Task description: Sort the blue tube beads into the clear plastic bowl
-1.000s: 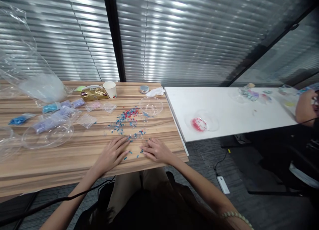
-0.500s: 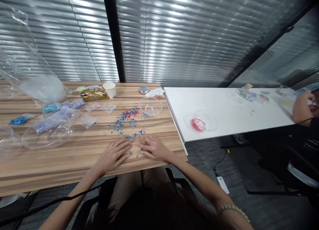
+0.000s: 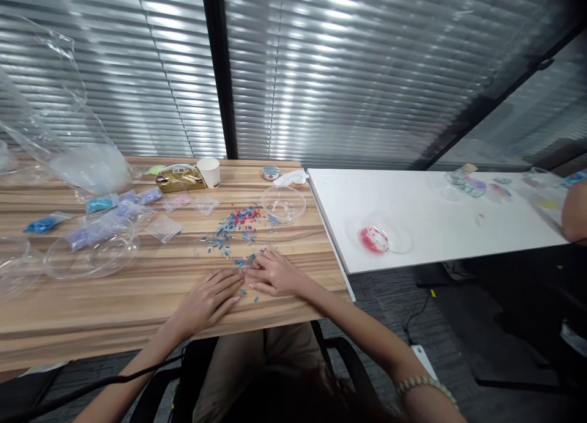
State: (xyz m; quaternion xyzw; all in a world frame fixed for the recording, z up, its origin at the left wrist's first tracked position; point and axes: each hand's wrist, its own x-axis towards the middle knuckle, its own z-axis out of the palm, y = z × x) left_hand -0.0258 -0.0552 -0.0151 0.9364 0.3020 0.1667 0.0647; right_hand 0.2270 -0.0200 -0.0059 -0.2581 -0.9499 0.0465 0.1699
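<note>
My left hand lies flat on the wooden table, fingers stretched toward the small blue and clear pieces. Close on its right, my right hand rests with fingers spread and slightly bent, its fingertips at the lower edge of the scattered pieces. Red pieces are mixed in at the top of the scatter. A few blue pieces lie near the table's front edge, between and below the hands. A clear round bowl stands behind my right hand.
Small bags of purple beads, a blue bag and a clear bowl lie left. Behind are a gold packet, a paper cup and a tissue. A white table adjoins right; a person's arm shows there.
My right hand has moved left and slightly forward over the pieces, closer to my left hand. The camera view has shifted slightly.
</note>
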